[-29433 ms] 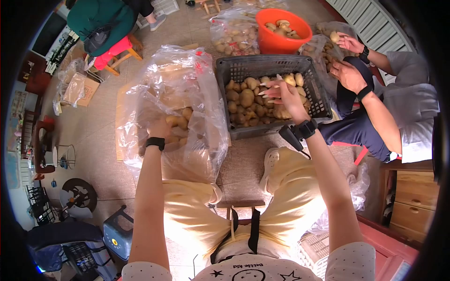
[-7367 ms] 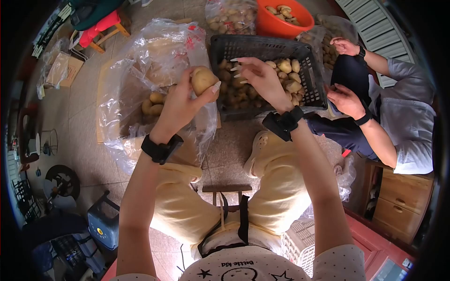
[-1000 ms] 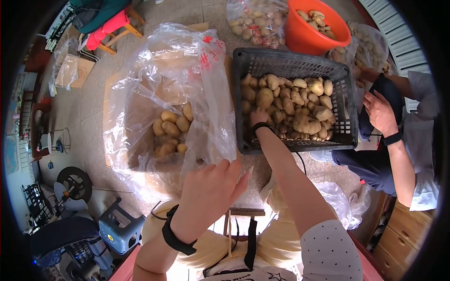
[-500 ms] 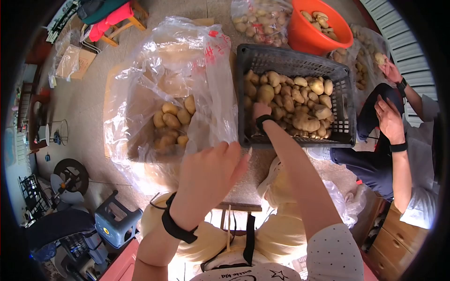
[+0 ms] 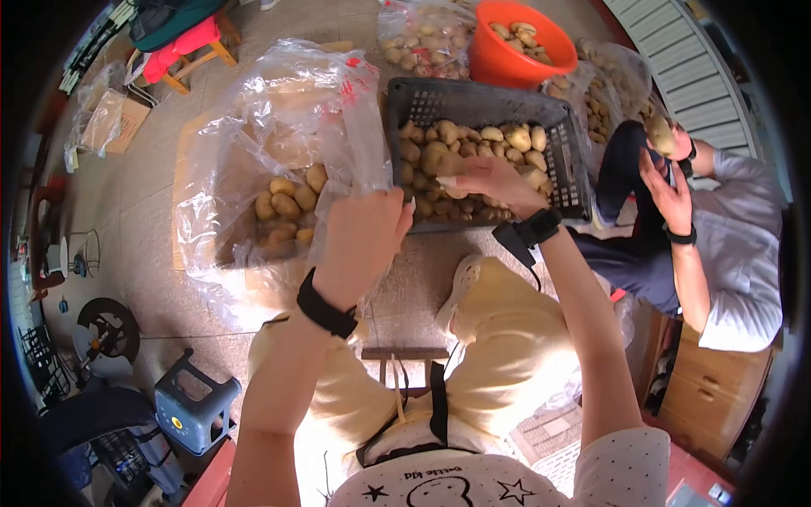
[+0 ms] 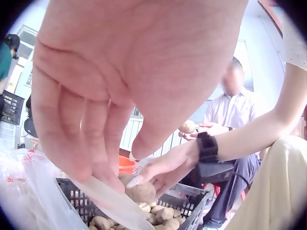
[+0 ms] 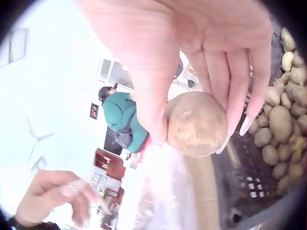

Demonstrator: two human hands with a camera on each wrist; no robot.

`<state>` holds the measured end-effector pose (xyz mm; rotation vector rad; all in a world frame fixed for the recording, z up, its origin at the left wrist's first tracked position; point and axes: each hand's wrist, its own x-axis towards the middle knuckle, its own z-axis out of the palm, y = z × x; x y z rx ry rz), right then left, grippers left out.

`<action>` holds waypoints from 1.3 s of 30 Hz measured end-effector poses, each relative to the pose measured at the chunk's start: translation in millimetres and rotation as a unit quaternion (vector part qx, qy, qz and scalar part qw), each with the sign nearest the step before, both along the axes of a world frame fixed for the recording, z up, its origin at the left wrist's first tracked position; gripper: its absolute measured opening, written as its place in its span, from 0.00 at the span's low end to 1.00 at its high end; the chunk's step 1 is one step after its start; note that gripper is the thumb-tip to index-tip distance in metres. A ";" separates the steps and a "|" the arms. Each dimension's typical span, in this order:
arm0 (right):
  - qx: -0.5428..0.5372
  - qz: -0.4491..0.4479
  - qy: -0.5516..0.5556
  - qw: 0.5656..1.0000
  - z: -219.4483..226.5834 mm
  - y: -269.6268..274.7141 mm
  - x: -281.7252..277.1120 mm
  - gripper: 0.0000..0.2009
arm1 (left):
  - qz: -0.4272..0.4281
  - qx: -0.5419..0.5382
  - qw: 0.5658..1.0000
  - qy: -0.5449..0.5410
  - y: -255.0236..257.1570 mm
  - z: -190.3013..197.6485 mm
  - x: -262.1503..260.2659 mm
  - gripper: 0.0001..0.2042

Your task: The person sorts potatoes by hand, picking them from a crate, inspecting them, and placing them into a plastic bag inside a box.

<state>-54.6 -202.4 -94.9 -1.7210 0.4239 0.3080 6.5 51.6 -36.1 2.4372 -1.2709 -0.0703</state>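
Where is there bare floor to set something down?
Floor shows left of the plastic-lined box, beyond the blue stool, with a smaller patch between the black crate and yellow trousers. Behind the crate is crowded: orange bucket, potato bags.

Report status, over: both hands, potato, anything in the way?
Right hand holding one potato over black crate. Left hand at plastic bag's edge, grip unclear. Possible obstacle: loose plastic beside crate. Over.

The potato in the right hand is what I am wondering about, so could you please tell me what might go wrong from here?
The potato sits between thumb and fingers of the right hand, so it might slip into the crate. The long nails might nick it. The loose plastic liner could snag it.
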 end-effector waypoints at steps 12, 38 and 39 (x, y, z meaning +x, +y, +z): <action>0.178 -0.080 -0.018 0.981 78.7 53.1 -47.6 0.27 | 0.030 -0.177 0.984 -0.014 -3.7 24.2 -0.4 0.13; 0.353 -0.063 0.015 0.933 75.7 91.9 -41.5 0.38 | -0.129 -0.205 0.959 0.143 5.1 29.5 6.2 0.30; 0.352 -0.069 0.016 0.933 76.1 93.0 -41.7 0.39 | -0.129 -0.204 0.960 0.144 4.7 28.1 5.9 0.30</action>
